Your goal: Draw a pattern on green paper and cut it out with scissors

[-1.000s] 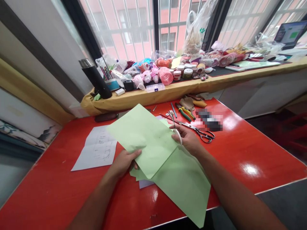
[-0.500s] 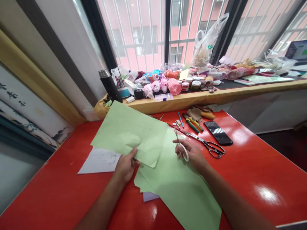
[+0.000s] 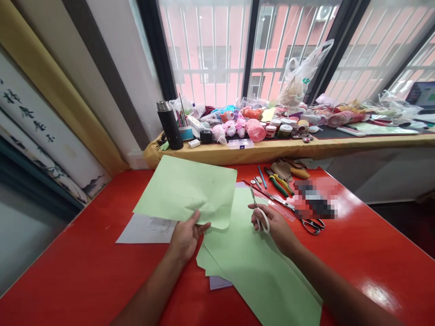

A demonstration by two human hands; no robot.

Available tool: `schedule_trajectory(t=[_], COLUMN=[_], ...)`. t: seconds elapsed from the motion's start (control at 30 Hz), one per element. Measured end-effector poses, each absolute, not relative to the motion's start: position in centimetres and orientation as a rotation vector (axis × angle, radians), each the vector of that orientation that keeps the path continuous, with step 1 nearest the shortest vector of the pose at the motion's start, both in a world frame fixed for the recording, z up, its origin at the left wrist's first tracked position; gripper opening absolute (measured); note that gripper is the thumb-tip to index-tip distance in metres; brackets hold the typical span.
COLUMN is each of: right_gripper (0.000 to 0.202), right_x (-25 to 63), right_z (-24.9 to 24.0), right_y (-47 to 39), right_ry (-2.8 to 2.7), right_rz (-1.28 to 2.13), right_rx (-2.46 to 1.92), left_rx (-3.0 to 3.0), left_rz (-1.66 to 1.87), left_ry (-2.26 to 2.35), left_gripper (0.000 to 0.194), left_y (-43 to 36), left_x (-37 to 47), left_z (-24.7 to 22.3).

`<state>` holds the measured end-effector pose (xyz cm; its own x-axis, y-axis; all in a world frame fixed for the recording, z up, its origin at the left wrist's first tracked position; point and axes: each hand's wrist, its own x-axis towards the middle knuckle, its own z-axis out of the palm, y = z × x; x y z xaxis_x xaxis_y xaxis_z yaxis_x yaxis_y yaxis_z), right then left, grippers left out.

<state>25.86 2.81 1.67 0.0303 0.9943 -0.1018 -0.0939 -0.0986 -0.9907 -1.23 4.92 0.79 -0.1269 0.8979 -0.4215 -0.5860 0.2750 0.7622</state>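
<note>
My left hand (image 3: 186, 237) pinches the lower edge of a light green sheet of paper (image 3: 190, 188), thumb on top, and holds it up over the table. In my right hand (image 3: 272, 226) is a pair of small scissors with white handles (image 3: 264, 221), blades pointing up and away from me. Beneath that hand lies a larger green sheet (image 3: 268, 271) with smaller green pieces at its left edge. A white paper with pencil lines (image 3: 146, 230) lies partly hidden under the raised sheet. A bit of lilac paper (image 3: 219, 282) pokes out below the green pieces.
On the red table (image 3: 84, 267), large metal scissors (image 3: 311, 225), pliers with yellow-green handles (image 3: 280, 183), a blue pencil (image 3: 262, 176) and a blurred dark object (image 3: 316, 199) lie to the right. A black flask (image 3: 169, 127) and crowded craft supplies stand on the windowsill.
The view has shifted, so the surroundings sit a little lower and further right. The raised green sheet has tilted slightly and its right corner is now more level. Both hands keep their holds.
</note>
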Motion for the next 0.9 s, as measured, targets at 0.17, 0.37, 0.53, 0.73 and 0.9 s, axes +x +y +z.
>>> schedule_trajectory(t=[0.17, 0.37, 0.53, 0.73, 0.9], right_gripper=[0.061, 0.065, 0.065, 0.062, 0.063], right_x=[24.6, 22.5, 23.3, 24.0, 23.9], right_z=[2.7, 0.6, -0.7, -1.1, -1.6], right_y=[3.5, 4.1, 3.4, 3.0, 2.9], right_ry=[-1.075, -1.117, -1.116, -1.17, -1.245], right_rz=[1.221, 1.24, 1.26, 1.306, 1.359], right_rx=[-1.19, -1.172, -1.166, -1.166, -1.146], left_rx=[0.38, 0.397, 0.368, 0.34, 0.323], left_rz=[1.332, 1.373, 1.416, 1.44, 1.403], left_ry=[1.088, 1.109, 1.101, 1.105, 1.119], left_gripper=[0.043, 0.046, 0.05, 0.058, 0.06], left_y=[4.9, 5.1, 5.4, 5.3, 5.0], left_x=[-1.1, -1.1, -1.1, -1.1, -1.2], left_z=[0.7, 0.5, 0.3, 0.0, 0.2])
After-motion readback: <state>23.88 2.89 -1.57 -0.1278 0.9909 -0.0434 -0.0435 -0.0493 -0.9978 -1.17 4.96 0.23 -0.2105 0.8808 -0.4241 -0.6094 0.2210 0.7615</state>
